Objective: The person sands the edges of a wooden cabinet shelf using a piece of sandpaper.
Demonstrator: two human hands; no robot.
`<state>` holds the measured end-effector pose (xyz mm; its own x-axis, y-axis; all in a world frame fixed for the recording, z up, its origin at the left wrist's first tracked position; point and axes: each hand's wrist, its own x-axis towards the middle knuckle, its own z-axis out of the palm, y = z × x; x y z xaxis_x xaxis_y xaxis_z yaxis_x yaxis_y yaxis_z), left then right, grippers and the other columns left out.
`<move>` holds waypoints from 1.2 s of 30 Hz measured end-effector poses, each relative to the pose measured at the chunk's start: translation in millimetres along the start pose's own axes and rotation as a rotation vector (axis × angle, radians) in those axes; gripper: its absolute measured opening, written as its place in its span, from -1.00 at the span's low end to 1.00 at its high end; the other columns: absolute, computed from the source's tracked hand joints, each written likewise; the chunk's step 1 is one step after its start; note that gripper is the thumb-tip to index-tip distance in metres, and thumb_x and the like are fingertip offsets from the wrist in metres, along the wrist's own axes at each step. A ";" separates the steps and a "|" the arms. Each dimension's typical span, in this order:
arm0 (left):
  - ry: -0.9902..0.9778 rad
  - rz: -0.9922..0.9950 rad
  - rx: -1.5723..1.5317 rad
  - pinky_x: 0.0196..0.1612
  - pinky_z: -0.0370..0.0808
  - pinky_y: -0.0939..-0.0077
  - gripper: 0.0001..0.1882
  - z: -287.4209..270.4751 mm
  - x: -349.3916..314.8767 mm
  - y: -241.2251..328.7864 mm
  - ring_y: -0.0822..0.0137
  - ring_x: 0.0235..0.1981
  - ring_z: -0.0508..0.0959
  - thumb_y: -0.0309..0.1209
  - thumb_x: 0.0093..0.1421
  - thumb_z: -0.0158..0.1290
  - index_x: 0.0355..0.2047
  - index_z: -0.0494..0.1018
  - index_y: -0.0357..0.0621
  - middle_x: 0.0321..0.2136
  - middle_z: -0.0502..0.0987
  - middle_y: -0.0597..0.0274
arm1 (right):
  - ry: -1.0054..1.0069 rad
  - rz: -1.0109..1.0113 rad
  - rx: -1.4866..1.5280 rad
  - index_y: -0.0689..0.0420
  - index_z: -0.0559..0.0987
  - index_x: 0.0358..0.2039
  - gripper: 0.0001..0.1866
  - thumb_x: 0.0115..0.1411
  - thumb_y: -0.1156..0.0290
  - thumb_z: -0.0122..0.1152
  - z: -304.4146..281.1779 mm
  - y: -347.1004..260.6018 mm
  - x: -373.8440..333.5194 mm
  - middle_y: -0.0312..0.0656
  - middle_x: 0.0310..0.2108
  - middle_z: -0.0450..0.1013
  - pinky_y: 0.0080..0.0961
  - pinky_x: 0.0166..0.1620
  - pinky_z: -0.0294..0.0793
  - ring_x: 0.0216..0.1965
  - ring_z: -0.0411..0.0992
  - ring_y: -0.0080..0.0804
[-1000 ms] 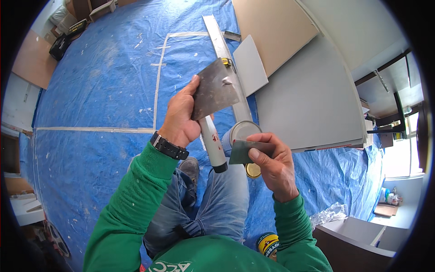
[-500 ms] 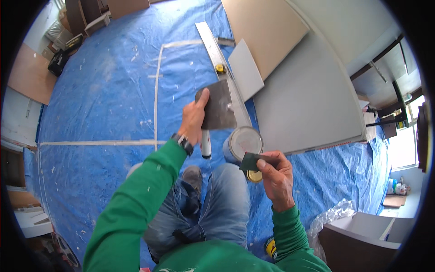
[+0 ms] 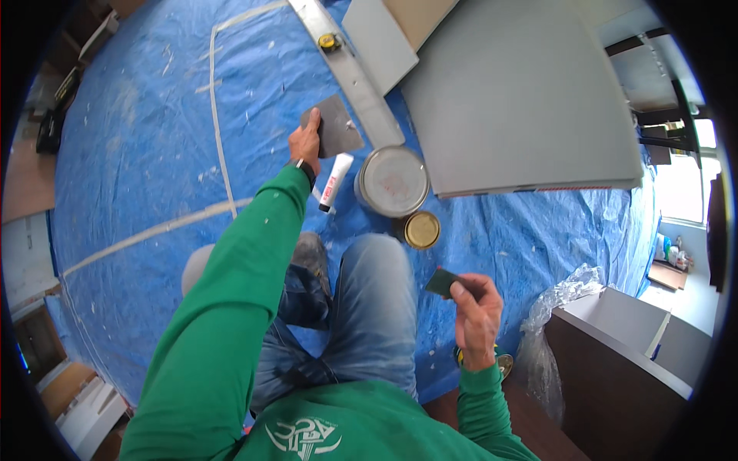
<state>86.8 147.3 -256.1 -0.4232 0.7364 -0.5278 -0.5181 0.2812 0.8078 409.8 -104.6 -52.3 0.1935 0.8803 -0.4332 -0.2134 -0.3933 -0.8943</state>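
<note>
My left hand [image 3: 306, 140] is closed on the edge of a thin, square dark-grey plate [image 3: 338, 132], thumb on top. A small pale blob shows near the plate's right edge. Between the fingers and thumb of my right hand [image 3: 478, 313] is a small dark-green rectangular piece [image 3: 440, 283], held apart from the plate. Just below the plate, a white tube [image 3: 335, 181] with a black cap lies on the blue sheet. A large round tin [image 3: 394, 181] with a grey lid stands beside a smaller tin [image 3: 423, 230] with a gold lid.
A long metal straightedge [image 3: 357, 81] bears a yellow tape measure [image 3: 329, 42]. Grey panels [image 3: 523, 115] lie stacked at right. A brown open box [image 3: 615, 361] and crumpled clear plastic [image 3: 542, 338] sit near right. Tape lines [image 3: 154, 227] cross the blue sheet [image 3: 146, 169].
My right hand has drawn back toward me and rightward, away from the tins, with the green piece. The plate looks smaller, and more of the tube shows. The whole view has shifted.
</note>
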 end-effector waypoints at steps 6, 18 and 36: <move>-0.424 -0.166 0.072 -0.11 0.71 0.17 -0.62 45.7 -134.3 166.3 0.23 -0.16 0.69 -0.36 0.30 0.26 0.04 0.50 -0.28 -0.09 0.64 0.08 | -0.119 -0.495 -0.585 0.15 0.73 -0.13 -0.74 0.18 0.69 0.34 72.0 -147.4 -14.5 -0.15 -0.16 0.57 -0.49 -0.11 0.51 -0.18 0.52 -0.35; -0.466 -0.391 0.007 -0.11 0.70 0.37 -0.75 92.3 -374.6 461.9 0.35 -0.15 0.67 -0.51 0.39 0.10 0.06 0.46 -0.24 -0.10 0.64 0.15 | -0.533 -1.118 -1.093 0.13 0.72 -0.06 -0.53 -0.07 0.64 0.32 173.3 -414.3 -75.0 -0.22 -0.06 0.54 -0.25 -0.04 0.54 -0.06 0.48 -0.15; -0.763 -0.278 0.184 -0.11 0.67 0.47 -0.76 264.3 -536.0 576.9 0.39 -0.20 0.68 -0.54 0.37 0.09 0.03 0.46 -0.30 -0.13 0.65 0.15 | -0.407 -1.117 -1.134 0.14 0.74 -0.13 -0.61 -0.05 0.56 0.36 59.3 -633.3 -169.2 -0.28 -0.10 0.57 -0.24 -0.08 0.51 -0.10 0.51 -0.19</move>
<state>211.2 77.4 562.1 0.3565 0.8213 -0.4455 -0.3713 0.5621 0.7391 455.5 11.2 594.0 -0.5280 0.7798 0.3364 0.6542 0.6261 -0.4243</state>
